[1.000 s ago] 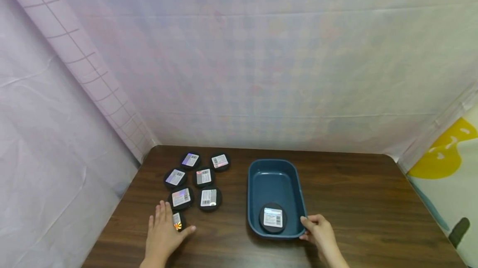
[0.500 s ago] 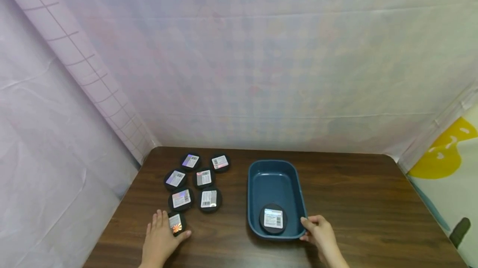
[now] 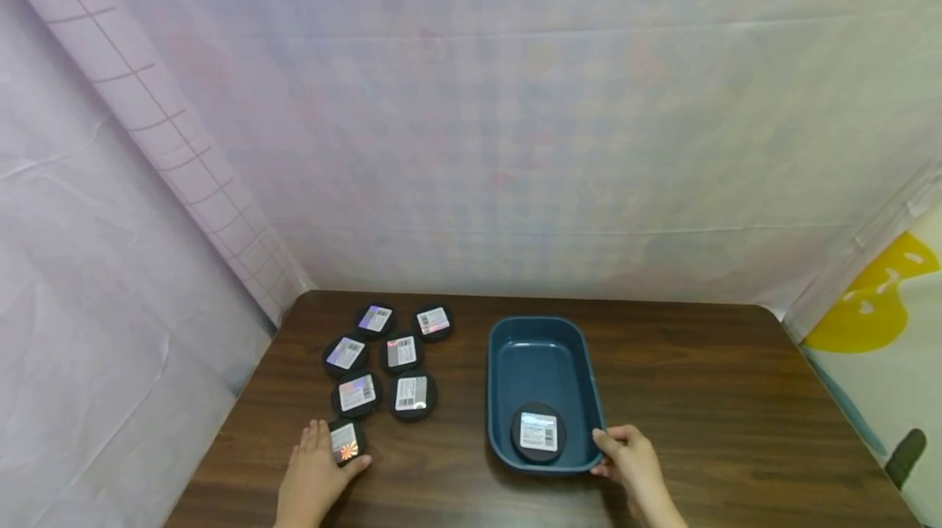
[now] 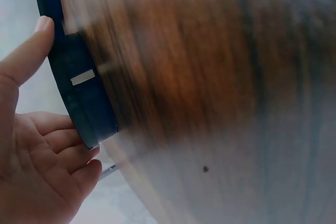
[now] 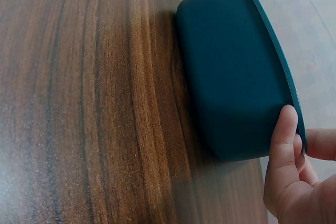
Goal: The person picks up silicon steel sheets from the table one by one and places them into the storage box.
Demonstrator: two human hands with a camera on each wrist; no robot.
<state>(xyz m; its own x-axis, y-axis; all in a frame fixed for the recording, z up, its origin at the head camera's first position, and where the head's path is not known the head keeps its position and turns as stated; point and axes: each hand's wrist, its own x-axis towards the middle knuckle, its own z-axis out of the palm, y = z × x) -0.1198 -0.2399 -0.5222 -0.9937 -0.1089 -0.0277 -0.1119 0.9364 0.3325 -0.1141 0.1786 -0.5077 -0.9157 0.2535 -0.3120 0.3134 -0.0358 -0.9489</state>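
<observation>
My left hand (image 3: 312, 471) lies around the nearest black round tin (image 3: 346, 440), which has a white label and a shiny sticker on top. In the left wrist view, thumb and curled fingers touch opposite sides of this tin's edge (image 4: 86, 98). My right hand (image 3: 634, 463) pinches the rim of a dark blue rectangular tray (image 3: 540, 369) at its near right corner; the right wrist view shows the thumb and fingers on either side of that rim. Inside the tray, toward its near end, a similar black tin (image 3: 539, 432) lies label up.
Several more labelled black tins (image 3: 356, 393) lie flat just beyond my left hand, left of the tray. Everything stands on a dark wooden table (image 3: 699, 397), with a pale cloth (image 3: 545, 144) hanging behind its far edge.
My left hand has drawn slightly back toward me and its fingers have come in around the nearest tin, so more of its label shows. The right hand and tray have stayed put.
</observation>
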